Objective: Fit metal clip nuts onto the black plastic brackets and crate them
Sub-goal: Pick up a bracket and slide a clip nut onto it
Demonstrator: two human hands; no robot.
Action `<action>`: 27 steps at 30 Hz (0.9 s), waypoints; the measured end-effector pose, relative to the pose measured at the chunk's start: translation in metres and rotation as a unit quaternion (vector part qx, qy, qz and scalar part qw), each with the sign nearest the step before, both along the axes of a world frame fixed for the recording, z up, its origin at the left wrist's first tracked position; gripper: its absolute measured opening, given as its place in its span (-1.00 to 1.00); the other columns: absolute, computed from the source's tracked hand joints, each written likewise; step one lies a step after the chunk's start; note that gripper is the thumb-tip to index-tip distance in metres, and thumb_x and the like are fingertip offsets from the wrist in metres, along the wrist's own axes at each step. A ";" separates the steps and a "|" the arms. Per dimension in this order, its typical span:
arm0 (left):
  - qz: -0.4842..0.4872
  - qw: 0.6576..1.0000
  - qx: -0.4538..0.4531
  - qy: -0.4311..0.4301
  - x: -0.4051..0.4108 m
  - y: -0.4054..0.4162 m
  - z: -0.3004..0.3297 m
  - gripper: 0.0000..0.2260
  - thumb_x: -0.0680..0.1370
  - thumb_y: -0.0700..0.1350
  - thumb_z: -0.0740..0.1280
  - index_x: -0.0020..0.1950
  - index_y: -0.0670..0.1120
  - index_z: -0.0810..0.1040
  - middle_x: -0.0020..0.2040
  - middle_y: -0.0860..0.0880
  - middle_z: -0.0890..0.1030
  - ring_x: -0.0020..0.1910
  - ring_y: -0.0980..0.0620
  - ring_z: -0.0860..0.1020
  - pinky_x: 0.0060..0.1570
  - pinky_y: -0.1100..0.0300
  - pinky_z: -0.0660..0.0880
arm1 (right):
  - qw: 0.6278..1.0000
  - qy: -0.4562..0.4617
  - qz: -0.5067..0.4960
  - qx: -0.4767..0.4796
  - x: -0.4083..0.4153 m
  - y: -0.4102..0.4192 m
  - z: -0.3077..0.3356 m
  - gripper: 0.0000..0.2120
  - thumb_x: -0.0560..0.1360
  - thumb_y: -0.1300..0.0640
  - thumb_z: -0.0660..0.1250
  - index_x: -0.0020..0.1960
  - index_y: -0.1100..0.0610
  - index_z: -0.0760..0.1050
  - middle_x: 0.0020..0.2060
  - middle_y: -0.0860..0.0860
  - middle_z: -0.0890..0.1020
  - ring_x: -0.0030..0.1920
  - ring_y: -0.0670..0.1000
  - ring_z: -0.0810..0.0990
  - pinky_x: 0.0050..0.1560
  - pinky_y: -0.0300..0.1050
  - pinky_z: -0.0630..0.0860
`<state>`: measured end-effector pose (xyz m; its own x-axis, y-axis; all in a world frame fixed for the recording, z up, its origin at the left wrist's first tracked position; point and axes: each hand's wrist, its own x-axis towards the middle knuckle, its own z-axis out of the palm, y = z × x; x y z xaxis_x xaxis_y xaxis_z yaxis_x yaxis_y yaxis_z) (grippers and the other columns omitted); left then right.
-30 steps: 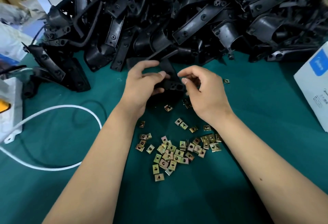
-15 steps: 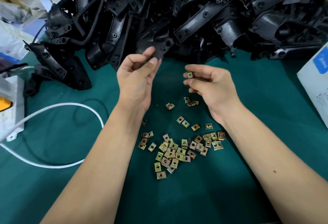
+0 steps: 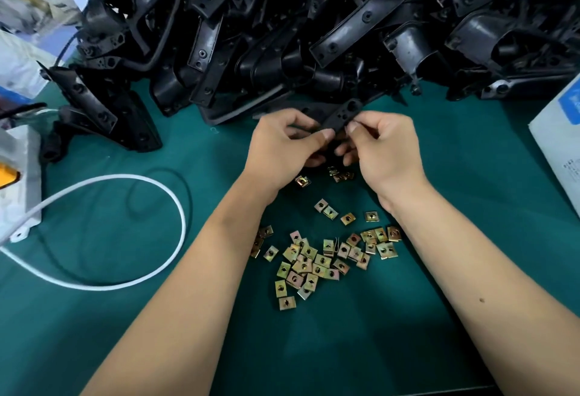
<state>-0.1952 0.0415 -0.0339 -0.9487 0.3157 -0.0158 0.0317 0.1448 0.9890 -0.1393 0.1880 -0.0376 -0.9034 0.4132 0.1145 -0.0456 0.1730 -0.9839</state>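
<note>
Together, the left hand (image 3: 282,141) and right hand (image 3: 381,144) pinch one black bracket (image 3: 340,116), its flat holed end poking up between the thumbs. Loose clip nuts (image 3: 323,257) lie scattered just below the wrists on the green mat (image 3: 470,207); the bracket heap (image 3: 314,25) rises behind.

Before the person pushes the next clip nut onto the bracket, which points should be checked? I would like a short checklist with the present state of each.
1. Black plastic bracket held in both hands: ok; the left hand and the right hand both grip it.
2. Bracket lifted free of the heap of black plastic brackets: ok.
3. Clip nut held at the bracket's edge: cannot tell; the right hand's fingertips hide it.
4. Nut aligned with the bracket hole: cannot tell.
5. Spare brass-coloured metal clip nuts nearby: ok, loose on the green mat.
6. Crate ready: cannot tell; none is in view.
</note>
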 end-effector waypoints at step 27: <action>0.025 0.988 0.056 0.143 -0.009 -0.003 -0.010 -0.70 0.37 -0.15 0.66 0.03 0.07 0.71 -0.15 0.12 0.74 -0.08 0.12 0.71 -0.07 0.05 0.70 | 0.986 -0.003 0.021 -0.163 0.004 0.000 0.008 -0.91 0.56 0.31 0.44 -0.04 0.17 0.70 -0.27 0.07 0.71 -0.26 -0.04 0.67 -0.33 -0.26 0.54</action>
<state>-0.2039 0.0385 -0.0436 -0.9237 0.2538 0.2871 0.3074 0.0434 0.9506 -0.1354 0.1884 -0.0294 -0.9206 0.3899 -0.0244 -0.0397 -0.1554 -0.9870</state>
